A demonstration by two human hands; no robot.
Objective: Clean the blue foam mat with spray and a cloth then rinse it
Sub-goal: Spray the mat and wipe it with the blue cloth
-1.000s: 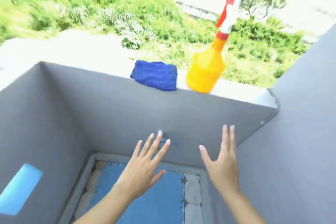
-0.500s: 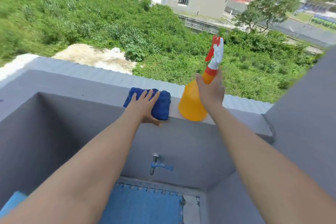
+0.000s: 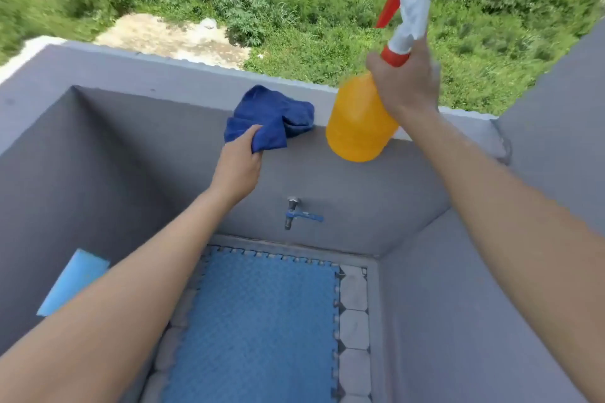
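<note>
where the view drops nearest, between both bare forearms: blue foam mat (image 3: 258,330) flat on the floor of a grey walled basin (image 3: 114,154), jigsaw-toothed edges showing, a strip of pale octagonal tiles (image 3: 354,321) bare along its right side. no writing or brand legible on mat, bottle or cloth. lower left, leaning against the basin's left wall: light blue slab (image 3: 73,285), material unclear. further in, on the back wall above the mat: small tap (image 3: 293,213) with a blue handle, spout pointing down, no water seen running. higher up, left hand (image 3: 239,170) with fingers closed on a bunched corner of the dark blue cloth (image 3: 271,118), the rest of the cloth draped over the top of the back wall (image 3: 183,82). beside it to the right, right hand (image 3: 404,82) wrapped around the neck of the orange spray bottle (image 3: 360,121), just under its red collar; bottle lifted clear of the ledge and tilted, white and red trigger head up top, blurred. bottle body translucent orange; liquid level impossible to make out. cloth and bottle near each other, not touching. beyond the wall: a sandy patch of ground, then dense green weeds and shrubs, a bit of fence at the top edge.
</note>
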